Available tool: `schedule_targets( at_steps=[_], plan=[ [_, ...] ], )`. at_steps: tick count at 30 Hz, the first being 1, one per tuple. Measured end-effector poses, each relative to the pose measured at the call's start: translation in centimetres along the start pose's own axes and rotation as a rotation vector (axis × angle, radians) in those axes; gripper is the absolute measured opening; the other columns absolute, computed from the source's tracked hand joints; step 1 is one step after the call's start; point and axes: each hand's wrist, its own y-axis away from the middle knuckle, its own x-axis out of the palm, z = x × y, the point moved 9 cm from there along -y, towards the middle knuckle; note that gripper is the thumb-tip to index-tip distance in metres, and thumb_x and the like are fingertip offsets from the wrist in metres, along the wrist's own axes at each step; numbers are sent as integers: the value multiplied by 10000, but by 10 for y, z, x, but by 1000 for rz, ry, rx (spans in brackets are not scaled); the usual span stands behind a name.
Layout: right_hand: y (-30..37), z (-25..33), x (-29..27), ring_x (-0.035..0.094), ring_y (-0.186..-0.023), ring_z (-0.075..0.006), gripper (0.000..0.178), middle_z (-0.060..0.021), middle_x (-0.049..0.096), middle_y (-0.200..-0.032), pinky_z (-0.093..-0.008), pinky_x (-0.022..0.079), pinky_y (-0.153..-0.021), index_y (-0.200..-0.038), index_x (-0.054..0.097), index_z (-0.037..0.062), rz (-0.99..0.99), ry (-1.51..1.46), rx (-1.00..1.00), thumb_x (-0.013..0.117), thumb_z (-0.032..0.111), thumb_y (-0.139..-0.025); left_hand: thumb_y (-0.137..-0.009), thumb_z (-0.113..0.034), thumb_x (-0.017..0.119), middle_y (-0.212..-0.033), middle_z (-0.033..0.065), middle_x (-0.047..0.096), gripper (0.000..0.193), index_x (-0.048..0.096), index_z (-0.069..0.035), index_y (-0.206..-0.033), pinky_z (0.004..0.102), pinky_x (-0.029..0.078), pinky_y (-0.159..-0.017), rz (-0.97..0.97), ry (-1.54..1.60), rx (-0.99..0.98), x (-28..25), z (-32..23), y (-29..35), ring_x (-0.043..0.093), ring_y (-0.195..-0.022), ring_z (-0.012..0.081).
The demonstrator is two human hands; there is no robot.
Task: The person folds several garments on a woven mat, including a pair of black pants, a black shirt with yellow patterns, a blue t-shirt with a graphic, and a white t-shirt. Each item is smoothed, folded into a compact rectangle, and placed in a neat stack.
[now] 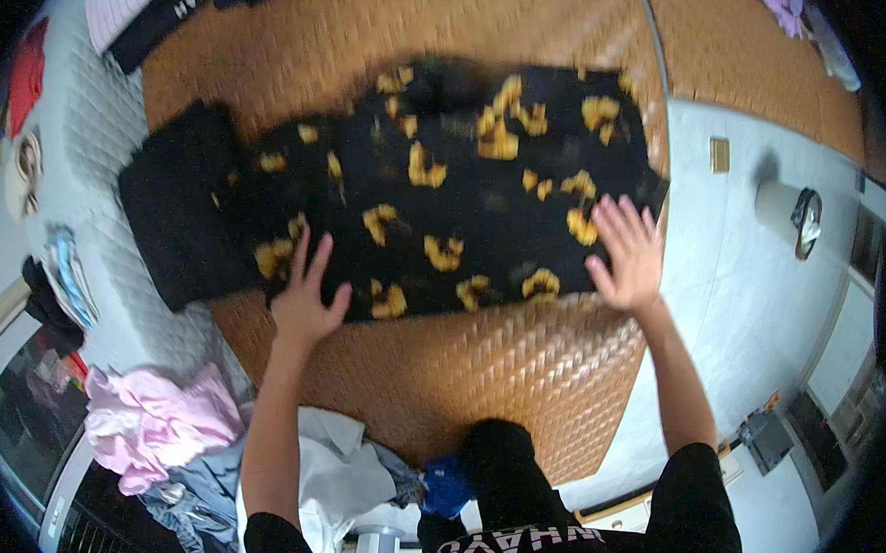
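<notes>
A black garment with a yellow flower print [416, 215] lies spread in a long flat shape on the woven brown mat [438, 376]. Its left end is a plain black section [176, 202]; whether it is a dress or a skirt I cannot tell. My left hand [307, 299] rests on the near edge toward the left, fingers spread. Flat on the right end of the cloth is my right hand [626, 256], its fingers stretched out. Neither hand grips anything. The far edge is blurred.
Pink clothing [160, 417], grey-blue clothing [201, 494] and white cloth [337, 476] are heaped at the lower left. A striped garment [142, 5] and a dark one with lettering [182, 7] lie at the far left. A bin [787, 209] stands on the pale floor at right.
</notes>
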Motion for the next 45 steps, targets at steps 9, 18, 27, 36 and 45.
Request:
schedule_targets(
  at_steps=[9,18,27,36,45],
  plan=[
    [0,-3,11,449,-1296,-300,663,-48,492,-1418,-514,275,-1116,-1372,512,164,65,54,19,667,385,-767,-861,-567,507,-1473,131,439,688,348,-330,-1487,337,461,-434,98,52,-110,24,20,10,694,-813,322],
    [-1,-8,11,440,-1310,-278,650,-32,496,-1417,-491,285,-1113,-1373,513,185,57,47,25,656,409,-779,-851,-574,499,-1530,151,339,744,260,-342,-1516,416,525,-549,263,71,-147,49,34,18,601,-1103,401],
    [-1,-4,13,418,-1328,-275,658,-35,472,-1437,-471,259,-1134,-1401,480,200,78,45,27,644,410,-800,-885,-513,548,-1512,115,383,706,301,-285,-1507,310,494,-482,167,105,-78,23,19,10,670,-952,308],
    [-12,26,-49,456,-1314,-285,635,-89,579,-1330,-663,68,-1118,-1223,659,120,-44,91,134,569,600,-817,-817,-34,723,-1087,117,669,220,666,-66,-1028,264,504,-546,-376,381,63,-63,-16,2,658,-703,181],
    [-153,-25,-107,655,-901,-333,282,-143,657,-1058,-424,533,-760,-1170,600,94,-243,25,129,607,198,-908,-918,-135,636,-1129,95,636,316,614,-73,-1227,315,474,-760,-428,-68,50,-135,-21,-80,581,-853,224]
  ],
)
